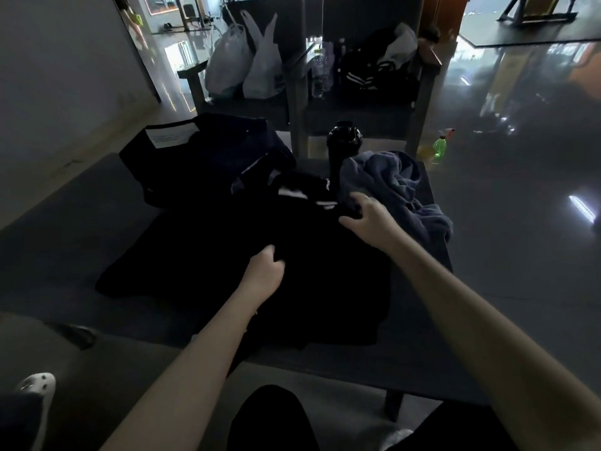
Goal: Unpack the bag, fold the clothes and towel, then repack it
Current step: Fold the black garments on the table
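Head view: a black shirt (pixel 227 255) lies spread on the dark counter (pixel 65 229). The left hand (pixel 265 271) has its fingers curled into the cloth near the middle. The right hand (pixel 367 216) pinches the cloth up by the collar. A crumpled blue towel (pixel 390 187) sits just right of the shirt, a black bottle (pixel 344 148) behind it. The dark bag (pixel 195 157) rests at the counter's far left.

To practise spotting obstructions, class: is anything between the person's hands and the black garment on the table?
Nothing visible is. The left hand grips the black garment near its middle, and the right hand holds its far edge, beside the grey-blue towel.
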`<state>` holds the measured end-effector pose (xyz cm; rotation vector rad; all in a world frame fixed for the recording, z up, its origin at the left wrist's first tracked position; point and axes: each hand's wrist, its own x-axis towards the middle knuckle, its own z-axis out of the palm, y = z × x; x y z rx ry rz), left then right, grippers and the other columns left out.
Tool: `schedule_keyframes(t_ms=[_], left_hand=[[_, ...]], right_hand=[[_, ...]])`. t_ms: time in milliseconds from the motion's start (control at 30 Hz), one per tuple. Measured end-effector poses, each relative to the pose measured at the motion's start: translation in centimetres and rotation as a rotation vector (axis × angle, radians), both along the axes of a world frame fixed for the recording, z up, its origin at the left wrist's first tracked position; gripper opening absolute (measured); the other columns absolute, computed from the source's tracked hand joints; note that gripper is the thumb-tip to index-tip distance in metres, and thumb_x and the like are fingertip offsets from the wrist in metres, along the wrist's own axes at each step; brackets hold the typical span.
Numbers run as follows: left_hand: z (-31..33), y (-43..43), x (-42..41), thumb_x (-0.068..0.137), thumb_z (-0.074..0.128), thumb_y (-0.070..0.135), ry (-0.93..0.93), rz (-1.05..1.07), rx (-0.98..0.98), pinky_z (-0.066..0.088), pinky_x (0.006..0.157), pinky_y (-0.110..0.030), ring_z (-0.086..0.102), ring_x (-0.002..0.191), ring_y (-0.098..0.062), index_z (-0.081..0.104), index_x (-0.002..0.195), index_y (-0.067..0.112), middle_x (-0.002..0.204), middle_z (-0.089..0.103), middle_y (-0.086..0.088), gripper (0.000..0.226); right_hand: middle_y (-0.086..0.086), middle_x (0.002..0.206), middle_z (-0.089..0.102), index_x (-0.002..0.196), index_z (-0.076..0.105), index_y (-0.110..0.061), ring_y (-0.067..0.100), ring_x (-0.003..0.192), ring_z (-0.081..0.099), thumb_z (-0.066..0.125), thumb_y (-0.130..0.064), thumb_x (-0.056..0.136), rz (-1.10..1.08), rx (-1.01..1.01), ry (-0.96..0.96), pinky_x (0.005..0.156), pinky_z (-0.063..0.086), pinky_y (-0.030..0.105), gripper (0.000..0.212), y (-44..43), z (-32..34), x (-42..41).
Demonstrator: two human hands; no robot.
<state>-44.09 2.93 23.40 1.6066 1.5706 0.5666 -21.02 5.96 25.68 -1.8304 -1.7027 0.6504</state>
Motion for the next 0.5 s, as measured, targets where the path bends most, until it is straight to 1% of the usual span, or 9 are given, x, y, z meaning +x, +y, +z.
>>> schedule_keyframes(t_ms=[67,133,233,300,367,400,433,467,500], left_hand=[[-0.3,0.3,-0.1,0.098,0.045,0.021,0.016,0.053,-0.022,0.046,0.058,-0.027,0.061,0.076,-0.023,0.054,0.113,0.019,0.095,0.064,-0.01,0.018],[-0.7,0.5,0.0,0.097,0.046,0.022,0.04,0.07,-0.032,0.048,0.061,-0.031,0.064,0.08,-0.026,0.055,0.112,0.019,0.095,0.065,-0.01,0.018],[-1.0,0.5,0.6,0.097,0.045,0.022,0.019,0.092,-0.071,0.049,0.066,-0.028,0.062,0.084,-0.02,0.055,0.119,0.016,0.098,0.062,-0.005,0.025],[-1.1,0.4,1.0,0.097,0.045,0.024,-0.029,0.108,-0.094,0.047,0.065,-0.024,0.06,0.086,-0.017,0.054,0.124,0.014,0.102,0.062,-0.003,0.03],[-1.0,0.2,1.3,0.097,0.044,0.021,-0.084,0.121,-0.123,0.046,0.066,-0.024,0.06,0.089,-0.018,0.055,0.126,0.012,0.104,0.062,-0.005,0.032],[-1.0,0.2,1.4,0.097,0.044,0.019,-0.102,0.125,-0.134,0.046,0.066,-0.024,0.06,0.089,-0.019,0.055,0.125,0.01,0.104,0.062,-0.006,0.031],[-0.9,0.1,1.4,0.097,0.043,0.017,-0.116,0.131,-0.14,0.046,0.067,-0.024,0.06,0.088,-0.02,0.056,0.124,0.009,0.103,0.062,-0.008,0.03],[-0.8,0.1,1.5,0.098,0.042,0.015,-0.129,0.14,-0.14,0.045,0.066,-0.025,0.059,0.086,-0.021,0.057,0.122,0.008,0.102,0.062,-0.009,0.029],[-0.6,0.1,1.4,0.098,0.042,0.015,-0.146,0.147,-0.138,0.044,0.066,-0.026,0.059,0.083,-0.021,0.058,0.12,0.009,0.099,0.062,-0.009,0.028]], right_hand=[[0.015,0.139,0.043,0.142,0.034,-0.009,0.033,0.128,0.042,0.062,-0.049,0.084,-0.184,-0.101,-0.025,0.103,0.039,0.044,0.075,-2.0,-2.2,0.5],[0.017,0.137,0.045,0.138,0.036,-0.005,0.035,0.125,0.044,0.058,-0.058,0.083,-0.323,-0.233,-0.037,0.099,0.042,0.043,0.08,-4.4,-4.1,0.7],[0.018,0.127,0.052,0.13,0.044,-0.003,0.035,0.114,0.053,0.058,-0.059,0.082,-0.372,-0.403,0.034,0.089,0.047,0.038,0.075,-7.0,-6.1,0.3],[0.018,0.119,0.057,0.122,0.051,-0.001,0.032,0.104,0.057,0.059,-0.046,0.085,-0.365,-0.414,0.092,0.077,0.046,0.032,0.058,-7.7,-6.6,-0.2],[0.013,0.101,0.063,0.101,0.06,-0.003,0.028,0.09,0.059,0.056,-0.022,0.088,-0.295,-0.393,0.16,0.065,0.041,0.027,0.024,-7.8,-6.4,-1.0],[0.009,0.09,0.062,0.089,0.059,-0.006,0.026,0.085,0.059,0.054,-0.014,0.088,-0.27,-0.367,0.198,0.062,0.039,0.026,0.009,-7.9,-6.1,-1.4],[0.006,0.083,0.06,0.081,0.056,-0.008,0.025,0.084,0.059,0.055,-0.01,0.087,-0.263,-0.304,0.235,0.061,0.038,0.025,0.006,-7.8,-5.8,-1.6],[0.004,0.082,0.058,0.08,0.055,-0.008,0.026,0.087,0.06,0.056,-0.009,0.088,-0.269,-0.203,0.264,0.063,0.037,0.025,0.008,-7.6,-5.6,-1.7],[0.005,0.086,0.059,0.085,0.057,-0.007,0.026,0.092,0.06,0.058,-0.01,0.088,-0.299,-0.091,0.27,0.067,0.039,0.025,0.005,-7.4,-5.4,-1.7]])
